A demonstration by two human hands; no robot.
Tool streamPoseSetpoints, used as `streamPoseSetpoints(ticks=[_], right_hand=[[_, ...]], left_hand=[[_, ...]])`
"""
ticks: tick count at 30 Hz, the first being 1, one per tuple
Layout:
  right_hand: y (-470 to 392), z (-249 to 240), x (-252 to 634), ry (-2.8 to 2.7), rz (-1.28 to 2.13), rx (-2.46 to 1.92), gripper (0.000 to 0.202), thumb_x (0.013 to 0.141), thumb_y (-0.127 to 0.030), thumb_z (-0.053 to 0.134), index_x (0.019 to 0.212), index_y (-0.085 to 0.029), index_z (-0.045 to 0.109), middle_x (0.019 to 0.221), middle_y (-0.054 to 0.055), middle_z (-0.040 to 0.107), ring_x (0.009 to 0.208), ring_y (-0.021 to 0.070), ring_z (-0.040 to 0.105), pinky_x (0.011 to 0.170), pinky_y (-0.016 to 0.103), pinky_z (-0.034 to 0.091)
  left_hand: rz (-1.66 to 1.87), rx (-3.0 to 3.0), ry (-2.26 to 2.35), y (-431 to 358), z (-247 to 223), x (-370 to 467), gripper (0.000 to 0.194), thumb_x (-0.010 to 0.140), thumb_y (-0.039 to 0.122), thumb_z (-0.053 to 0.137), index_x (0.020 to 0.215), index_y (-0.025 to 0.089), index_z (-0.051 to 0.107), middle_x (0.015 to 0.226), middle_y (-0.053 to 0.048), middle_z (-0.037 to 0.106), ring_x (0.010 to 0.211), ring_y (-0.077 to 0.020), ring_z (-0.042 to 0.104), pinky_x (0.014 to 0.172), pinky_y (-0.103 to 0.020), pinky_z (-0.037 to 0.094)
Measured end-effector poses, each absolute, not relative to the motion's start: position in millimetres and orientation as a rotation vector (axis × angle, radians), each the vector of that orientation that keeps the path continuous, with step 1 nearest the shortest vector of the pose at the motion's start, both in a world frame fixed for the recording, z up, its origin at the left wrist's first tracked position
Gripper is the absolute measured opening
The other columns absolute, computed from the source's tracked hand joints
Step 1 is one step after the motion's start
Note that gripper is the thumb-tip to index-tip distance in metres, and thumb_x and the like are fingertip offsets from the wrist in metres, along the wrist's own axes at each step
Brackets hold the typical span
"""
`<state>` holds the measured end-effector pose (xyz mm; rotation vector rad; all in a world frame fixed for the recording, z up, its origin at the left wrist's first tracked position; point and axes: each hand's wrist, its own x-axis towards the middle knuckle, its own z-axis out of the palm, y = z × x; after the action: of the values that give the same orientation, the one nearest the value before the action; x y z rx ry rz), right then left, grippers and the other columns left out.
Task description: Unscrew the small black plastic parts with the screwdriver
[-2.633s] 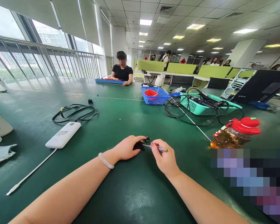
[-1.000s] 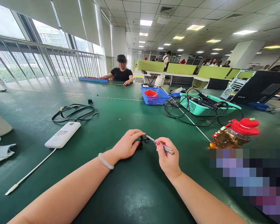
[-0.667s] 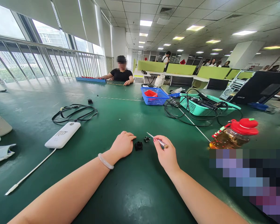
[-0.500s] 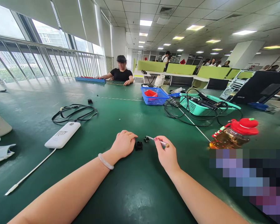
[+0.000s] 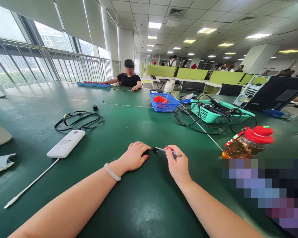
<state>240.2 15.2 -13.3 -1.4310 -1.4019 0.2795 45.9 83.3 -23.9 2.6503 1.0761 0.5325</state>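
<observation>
My left hand [image 5: 135, 156], with a pale bangle on its wrist, rests on the green table. Its thumb and index finger close around a small black square block [image 5: 146, 152], which they mostly cover. In my right hand [image 5: 178, 164] is a slim screwdriver [image 5: 175, 153] with a clear, purplish handle and a brown end cap, pinched between thumb and fingers. The metal shaft points left, and its tip meets a small black part [image 5: 155, 150] just beyond my left fingertips. What the tip touches on that part is too small to make out.
A white power bank [image 5: 66, 143] with a cable and a coiled black cord [image 5: 78, 120] lie left. Farther right stand a blue basket [image 5: 164, 107], a teal basket [image 5: 211, 117] full of cables, and a red-lidded jar [image 5: 248, 142]. Across the table sits a person [image 5: 129, 79].
My left hand has shifted slightly right and its thumb and index finger now surround the black block. The screwdriver lies a little flatter, its tip still at the small black part.
</observation>
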Motion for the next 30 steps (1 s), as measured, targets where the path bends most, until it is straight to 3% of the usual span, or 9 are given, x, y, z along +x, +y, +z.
streamPoseSetpoints(ticks=[8,15,21,26,30], right_hand=[[17.7,-13.7,245.4,-1.302,0.179,-1.514,0.031,0.091,-0.039,0.043,0.070,-0.022,0.057,0.055,-0.001,0.057,0.051,0.0155,0.052,0.053,0.026,0.038],[12.2,-13.4,237.8,-1.530,0.279,-1.406,0.037,0.093,-0.043,0.042,0.070,-0.021,0.060,0.061,0.000,0.060,0.057,0.0149,0.055,0.056,0.025,0.041],[13.5,-14.0,242.4,-1.326,0.211,-1.413,0.034,0.093,-0.042,0.042,0.073,-0.020,0.059,0.063,0.001,0.061,0.060,0.0164,0.057,0.059,0.026,0.043],[16.9,-16.2,242.8,-1.361,0.294,-1.420,0.031,0.092,-0.043,0.044,0.078,-0.021,0.061,0.066,0.001,0.062,0.061,0.0166,0.058,0.060,0.026,0.044],[15.0,-14.7,240.6,-1.420,0.291,-1.405,0.032,0.093,-0.043,0.043,0.079,-0.020,0.061,0.065,0.001,0.062,0.060,0.0162,0.058,0.059,0.026,0.044]], left_hand=[[0.529,2.624,1.134,84.3,-26.2,45.2,0.042,0.091,0.025,0.047,0.132,0.022,0.051,0.131,-0.009,0.059,0.127,-0.0261,0.047,0.112,-0.050,0.030],[0.527,2.623,1.013,80.9,-22.5,45.0,0.055,0.088,0.039,0.058,0.140,0.030,0.042,0.134,-0.007,0.056,0.128,-0.0269,0.045,0.113,-0.052,0.027],[0.503,2.620,0.993,80.2,-19.2,45.7,0.049,0.088,0.039,0.058,0.134,0.031,0.047,0.132,-0.007,0.058,0.126,-0.0272,0.047,0.112,-0.051,0.027],[0.528,2.587,1.002,76.5,-14.3,46.9,0.030,0.087,0.039,0.059,0.114,0.027,0.057,0.124,-0.006,0.061,0.123,-0.0260,0.048,0.110,-0.051,0.030],[0.504,2.581,1.023,73.3,-12.9,48.5,0.040,0.087,0.042,0.059,0.123,0.027,0.051,0.129,-0.008,0.058,0.124,-0.0274,0.047,0.110,-0.055,0.028]])
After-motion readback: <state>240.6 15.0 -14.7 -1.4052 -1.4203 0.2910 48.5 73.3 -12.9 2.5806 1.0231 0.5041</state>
